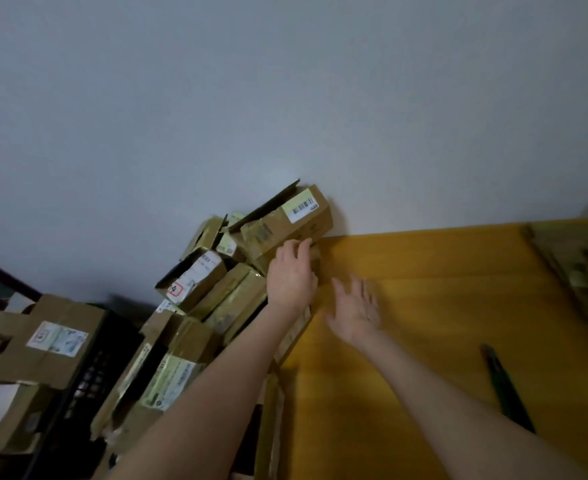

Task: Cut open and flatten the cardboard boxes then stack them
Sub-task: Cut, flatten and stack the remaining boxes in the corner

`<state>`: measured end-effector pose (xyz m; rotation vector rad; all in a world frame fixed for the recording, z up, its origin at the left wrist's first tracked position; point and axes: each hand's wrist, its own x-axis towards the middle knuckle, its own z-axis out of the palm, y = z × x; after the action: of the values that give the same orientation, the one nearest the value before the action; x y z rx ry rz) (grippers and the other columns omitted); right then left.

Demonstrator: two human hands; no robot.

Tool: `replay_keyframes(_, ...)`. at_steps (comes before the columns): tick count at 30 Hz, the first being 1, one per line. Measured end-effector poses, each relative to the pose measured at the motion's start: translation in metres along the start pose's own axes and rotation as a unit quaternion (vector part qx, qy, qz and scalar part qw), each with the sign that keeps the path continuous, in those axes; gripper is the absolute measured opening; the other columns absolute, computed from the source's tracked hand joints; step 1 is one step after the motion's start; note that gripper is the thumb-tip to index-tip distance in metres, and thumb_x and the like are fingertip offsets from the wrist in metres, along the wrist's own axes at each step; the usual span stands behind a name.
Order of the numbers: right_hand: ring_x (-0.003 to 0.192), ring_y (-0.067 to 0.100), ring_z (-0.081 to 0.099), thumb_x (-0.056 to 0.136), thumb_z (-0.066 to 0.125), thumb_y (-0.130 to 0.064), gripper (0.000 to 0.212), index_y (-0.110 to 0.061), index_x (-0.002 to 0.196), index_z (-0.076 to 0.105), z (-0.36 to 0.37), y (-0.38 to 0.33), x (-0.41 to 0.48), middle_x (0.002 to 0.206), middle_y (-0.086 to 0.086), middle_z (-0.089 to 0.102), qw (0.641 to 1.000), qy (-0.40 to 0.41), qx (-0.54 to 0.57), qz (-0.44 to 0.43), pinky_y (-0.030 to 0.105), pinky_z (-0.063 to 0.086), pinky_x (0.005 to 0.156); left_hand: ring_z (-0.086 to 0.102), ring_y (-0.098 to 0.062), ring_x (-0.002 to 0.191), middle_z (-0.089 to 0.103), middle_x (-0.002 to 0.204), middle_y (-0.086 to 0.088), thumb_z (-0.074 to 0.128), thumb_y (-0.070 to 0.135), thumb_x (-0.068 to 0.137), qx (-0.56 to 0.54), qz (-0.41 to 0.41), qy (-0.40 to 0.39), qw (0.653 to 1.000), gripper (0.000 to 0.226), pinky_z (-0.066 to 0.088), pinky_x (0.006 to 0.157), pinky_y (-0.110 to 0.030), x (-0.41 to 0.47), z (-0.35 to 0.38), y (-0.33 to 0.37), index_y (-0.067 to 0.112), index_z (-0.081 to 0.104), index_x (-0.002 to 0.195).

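Yellow tabletop [441, 306], grey wall [285, 98], stacked boxes [216, 292]

- A pile of cardboard boxes [216, 306] is crowding the left edge of the yellow table [424, 306].
- A green utility knife [507, 386] is lying right; flattened cardboard [579, 271] is filling the far-right corner.
- Bare tabletop is lying open between them.

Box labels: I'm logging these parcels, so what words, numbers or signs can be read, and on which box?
Nothing reads for certain.
On the top box, white label: barcode and digits, too blurred.
On the middle box, shipping label: red-framed sign, print blurred.
On the left box, pale label: print too small.
On the lower box, greenish label: blurred.
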<state>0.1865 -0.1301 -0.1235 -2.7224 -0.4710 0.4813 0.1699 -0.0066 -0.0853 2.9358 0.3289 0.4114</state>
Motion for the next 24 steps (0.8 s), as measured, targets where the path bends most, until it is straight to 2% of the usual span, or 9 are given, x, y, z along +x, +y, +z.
replay_keyframes(5,0.146,0.031,0.009,0.094,0.055,-0.038,0.077,-0.025,0.153,0.007,0.008,-0.02,0.001,0.158,0.01,0.001,0.999,0.008,0.034,0.011,0.045,0.018,0.118,0.036,-0.03,0.135,0.036,0.146,-0.014,0.073,0.034,0.081,0.019,-0.073,0.04,0.996,0.086,0.033,0.11,-0.044,0.032,-0.023,-0.055,0.014,0.024,0.149)
replay_keyframes(8,0.145,0.032,0.011,0.093,0.056,-0.037,0.078,-0.025,0.153,0.008,0.016,-0.021,0.005,0.158,0.01,0.002,0.999,0.007,0.041,0.014,0.045,0.023,0.117,0.027,-0.033,0.141,0.028,0.151,-0.016,0.078,0.045,0.074,-0.002,-0.128,0.005,0.992,0.101,0.028,0.114,-0.047,0.054,-0.026,-0.08,0.014,0.017,0.149)
replay_keyframes(12,0.144,0.032,0.015,0.094,0.056,-0.036,0.074,-0.028,0.152,0.011,0.026,-0.02,0.012,0.158,0.008,0.001,0.997,0.001,0.075,0.03,0.043,0.028,0.115,0.004,-0.031,0.148,0.011,0.158,-0.016,0.075,0.062,0.067,0.08,-0.107,-0.079,0.988,0.107,0.007,0.117,-0.054,0.081,-0.019,-0.091,0.016,0.022,0.148)
replay_keyframes(14,0.143,0.031,0.019,0.093,0.056,-0.035,0.073,-0.028,0.151,0.012,0.03,-0.016,0.012,0.158,0.008,0.001,0.996,-0.002,0.084,0.04,0.041,0.031,0.113,0.0,-0.031,0.148,0.011,0.158,-0.015,0.073,0.064,0.068,0.113,-0.096,-0.119,0.982,0.099,0.002,0.116,-0.055,0.089,-0.015,-0.088,0.016,0.031,0.143)
replay_keyframes(15,0.142,0.031,0.021,0.093,0.057,-0.035,0.073,-0.029,0.151,0.013,0.031,-0.014,0.012,0.158,0.007,0.001,0.995,-0.003,0.09,0.046,0.04,0.033,0.111,0.006,-0.032,0.147,0.016,0.155,-0.016,0.073,0.061,0.07,0.116,-0.09,-0.119,0.982,0.089,0.003,0.116,-0.055,0.089,-0.013,-0.086,0.016,0.037,0.138)
replay_keyframes(18,0.141,0.03,0.024,0.094,0.056,-0.035,0.074,-0.028,0.152,0.011,0.031,-0.006,0.011,0.158,0.005,0.0,0.994,-0.004,0.096,0.056,0.038,0.037,0.109,0.038,-0.03,0.128,0.044,0.133,-0.011,0.068,0.043,0.084,0.099,-0.054,-0.03,0.993,0.05,0.025,0.114,-0.05,0.087,-0.011,-0.081,0.014,0.053,0.123)
replay_keyframes(20,0.142,0.03,0.023,0.094,0.055,-0.035,0.074,-0.026,0.152,0.01,0.029,-0.002,0.011,0.158,0.005,-0.001,0.993,0.002,0.098,0.058,0.038,0.037,0.109,0.05,-0.028,0.116,0.057,0.119,-0.007,0.059,0.034,0.092,0.072,-0.039,0.028,0.996,0.029,0.037,0.103,-0.044,0.085,-0.015,-0.076,0.015,0.057,0.114)
replay_keyframes(22,0.142,0.029,0.021,0.095,0.054,-0.037,0.074,-0.025,0.153,0.01,0.023,0.0,0.011,0.158,0.005,0.001,0.992,0.019,0.111,0.064,0.038,0.035,0.11,0.059,-0.026,0.095,0.064,0.1,-0.004,0.056,0.03,0.094,0.027,-0.03,0.075,0.996,0.018,0.046,0.081,-0.041,0.087,-0.028,-0.07,0.015,0.056,0.105)
replay_keyframes(24,0.142,0.028,0.022,0.095,0.052,-0.043,0.073,-0.023,0.153,0.012,0.012,0.0,0.011,0.158,0.004,0.005,0.981,0.045,0.172,0.071,0.039,0.033,0.11,0.056,-0.021,0.074,0.059,0.083,0.004,0.054,0.031,0.096,-0.033,-0.035,0.11,0.993,0.014,0.042,0.062,-0.033,0.093,-0.047,-0.062,0.017,0.053,0.101)
